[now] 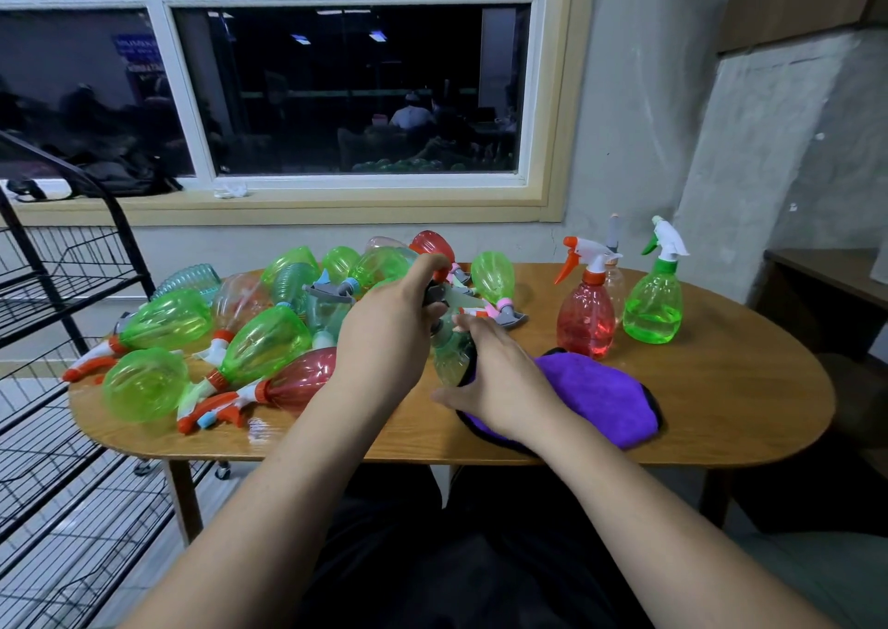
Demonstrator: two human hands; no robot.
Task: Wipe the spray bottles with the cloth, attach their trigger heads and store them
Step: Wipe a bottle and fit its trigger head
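My left hand (387, 328) grips a grey and white trigger head (454, 298) at the neck of a pale green bottle (449, 357). My right hand (499, 378) holds that bottle's body from the right, over the purple cloth (600, 395). A pile of green, red and clear bottles (259, 340) with trigger heads lies on the left half of the wooden table (721, 388). At the right back stand an upright red bottle (585, 321) and an upright green bottle (653, 306), both with trigger heads on.
A black wire rack (62, 340) with several shelves stands left of the table. A window and its sill run along the wall behind. A dark wooden surface (826, 277) lies at the far right. A small clear bottle stands behind the red one.
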